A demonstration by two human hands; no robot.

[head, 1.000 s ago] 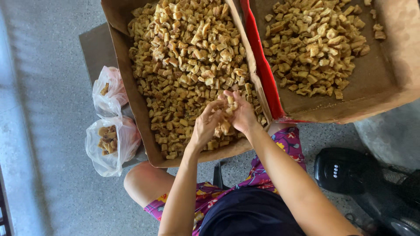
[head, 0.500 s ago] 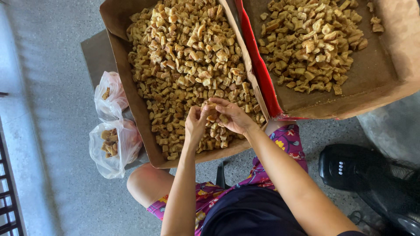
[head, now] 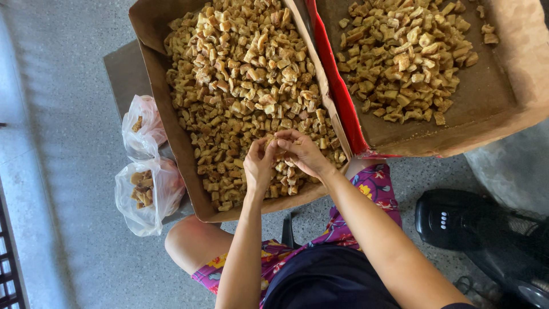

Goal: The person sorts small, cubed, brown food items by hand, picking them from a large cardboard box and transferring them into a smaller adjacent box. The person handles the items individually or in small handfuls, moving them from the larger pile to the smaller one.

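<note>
A large brown paper-lined box in front of me is heaped with several small golden-brown fried pieces. My left hand and my right hand meet over the near part of the heap. Their fingertips pinch one small fried piece between them. A second box with a red edge lies to the right, holding a thinner layer of the same pieces.
Two clear plastic bags with a few pieces in them sit on the grey floor left of the box. A black fan base stands at the lower right. My knees in flowered cloth are under the boxes.
Both hands have stayed together over the near side of the heap, working on one piece between the fingertips. The camera has shifted slightly.
</note>
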